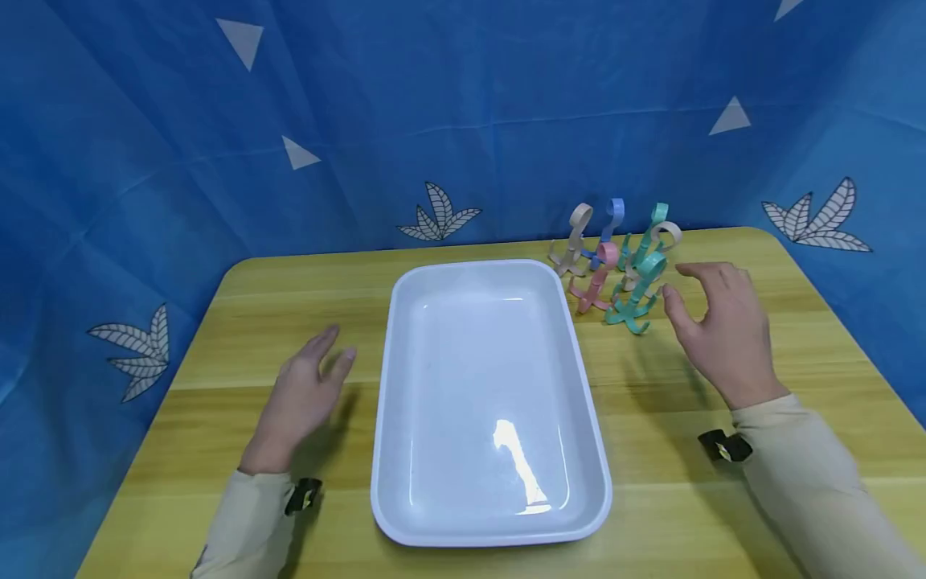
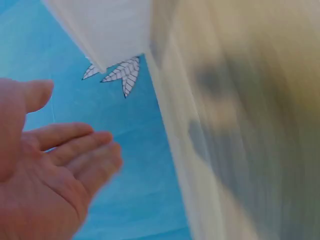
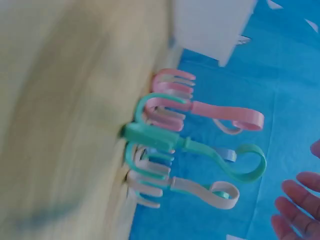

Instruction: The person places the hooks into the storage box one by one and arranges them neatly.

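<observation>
Snag risk: tugged sideways, the front mint-green plastic hook (image 3: pixel 157 136) might catch and topple the pink plastic hook (image 3: pixel 220 111).
Front hook: glossy, curled top, upturned prongs; upright on the yellow wood-grain bench (image 1: pixel 651 515), right of the white rectangular tray (image 1: pixel 470 362).
Right hand (image 1: pixel 734 338): thumb and fingers parted, empty, near it.
Left hand (image 1: pixel 300 402): relaxed, empty, beside tray.

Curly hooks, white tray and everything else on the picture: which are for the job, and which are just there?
Probably for the job:
the curly hooks, close to the right hand;
the white tray, between that hand and the left hand.

Just there:
the wooden table underneath;
the blue cloth behind.
</observation>
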`<state>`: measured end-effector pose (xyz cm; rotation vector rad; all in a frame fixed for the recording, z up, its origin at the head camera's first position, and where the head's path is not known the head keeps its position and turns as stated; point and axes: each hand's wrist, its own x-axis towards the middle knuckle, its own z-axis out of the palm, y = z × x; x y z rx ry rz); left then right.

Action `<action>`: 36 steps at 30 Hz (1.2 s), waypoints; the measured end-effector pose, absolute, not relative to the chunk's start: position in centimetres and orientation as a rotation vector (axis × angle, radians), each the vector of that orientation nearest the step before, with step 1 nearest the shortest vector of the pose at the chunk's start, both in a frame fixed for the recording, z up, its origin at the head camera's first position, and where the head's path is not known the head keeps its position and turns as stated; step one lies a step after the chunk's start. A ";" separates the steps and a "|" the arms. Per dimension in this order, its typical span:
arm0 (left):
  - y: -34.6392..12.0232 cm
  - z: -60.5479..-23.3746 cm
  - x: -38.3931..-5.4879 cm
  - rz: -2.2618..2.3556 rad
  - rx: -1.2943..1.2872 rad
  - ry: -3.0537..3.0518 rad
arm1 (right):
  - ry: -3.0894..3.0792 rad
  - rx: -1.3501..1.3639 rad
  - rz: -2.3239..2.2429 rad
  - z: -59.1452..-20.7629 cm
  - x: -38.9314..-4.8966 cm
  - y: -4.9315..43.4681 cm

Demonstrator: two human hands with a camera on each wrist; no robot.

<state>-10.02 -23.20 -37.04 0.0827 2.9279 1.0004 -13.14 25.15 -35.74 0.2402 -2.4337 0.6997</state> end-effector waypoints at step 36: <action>-20.8 -39.3 -10.6 1.720 0.067 2.291 | -2.562 0.102 1.217 -34.3 -17.0 25.5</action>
